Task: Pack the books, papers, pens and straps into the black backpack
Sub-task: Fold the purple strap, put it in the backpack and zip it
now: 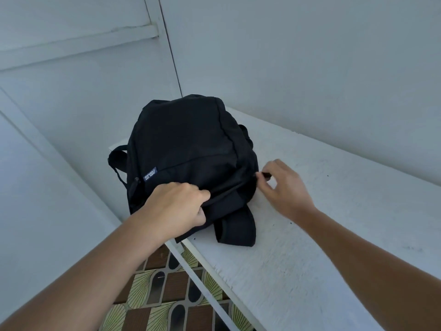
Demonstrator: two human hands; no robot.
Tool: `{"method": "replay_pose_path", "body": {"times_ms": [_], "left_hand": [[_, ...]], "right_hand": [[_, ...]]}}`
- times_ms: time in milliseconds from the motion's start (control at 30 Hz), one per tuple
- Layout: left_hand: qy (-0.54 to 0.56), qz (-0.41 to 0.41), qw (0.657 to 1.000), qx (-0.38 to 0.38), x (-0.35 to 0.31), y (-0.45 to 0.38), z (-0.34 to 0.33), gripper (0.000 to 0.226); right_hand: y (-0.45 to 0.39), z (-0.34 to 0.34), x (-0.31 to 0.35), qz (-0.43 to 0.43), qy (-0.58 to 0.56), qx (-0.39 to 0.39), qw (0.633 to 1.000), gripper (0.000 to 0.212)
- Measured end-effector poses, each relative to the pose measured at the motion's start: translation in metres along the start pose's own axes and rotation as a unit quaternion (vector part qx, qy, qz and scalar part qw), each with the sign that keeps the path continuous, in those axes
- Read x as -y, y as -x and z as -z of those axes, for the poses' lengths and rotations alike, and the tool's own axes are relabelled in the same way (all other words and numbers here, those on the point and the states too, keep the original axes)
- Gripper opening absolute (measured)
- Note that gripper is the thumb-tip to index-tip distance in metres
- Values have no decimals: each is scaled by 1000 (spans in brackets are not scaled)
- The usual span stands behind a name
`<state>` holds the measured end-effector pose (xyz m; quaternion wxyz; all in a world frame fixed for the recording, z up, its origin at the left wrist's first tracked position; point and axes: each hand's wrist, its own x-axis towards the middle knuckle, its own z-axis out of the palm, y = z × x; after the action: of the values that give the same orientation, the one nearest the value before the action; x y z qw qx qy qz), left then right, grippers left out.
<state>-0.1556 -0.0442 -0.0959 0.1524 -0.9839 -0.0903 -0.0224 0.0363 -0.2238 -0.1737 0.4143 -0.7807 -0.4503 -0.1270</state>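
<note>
The black backpack (186, 149) lies on the far left end of a white table (310, 211), its top toward me and a small blue logo tag on its front. My left hand (177, 206) grips the fabric at the bag's near edge. My right hand (284, 187) pinches a small black zipper pull (266, 175) at the bag's right side. A padded shoulder strap (235, 226) spills onto the table below the bag. No books, papers or pens are visible.
White walls close in behind and to the left of the table. A second strap (117, 161) hangs off the table's left end. Patterned brown and green floor tiles (162, 295) show below the table's near edge.
</note>
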Motion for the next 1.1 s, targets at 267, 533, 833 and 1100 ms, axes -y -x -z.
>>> {"method": "replay_pose_path", "body": {"times_ms": [267, 533, 833, 1100], "left_hand": [[8, -46, 997, -65, -47, -48, 11, 35], [50, -82, 995, -34, -40, -50, -10, 16], [68, -103, 992, -41, -35, -45, -10, 17], [131, -88, 987, -26, -31, -45, -20, 22]], "right_hand": [[-4, -16, -8, -37, 0, -2, 999, 21], [-29, -7, -23, -165, 34, 30, 985, 21], [-146, -33, -22, -304, -74, -32, 949, 19], [-152, -48, -23, -358, -168, -73, 915, 16]]}}
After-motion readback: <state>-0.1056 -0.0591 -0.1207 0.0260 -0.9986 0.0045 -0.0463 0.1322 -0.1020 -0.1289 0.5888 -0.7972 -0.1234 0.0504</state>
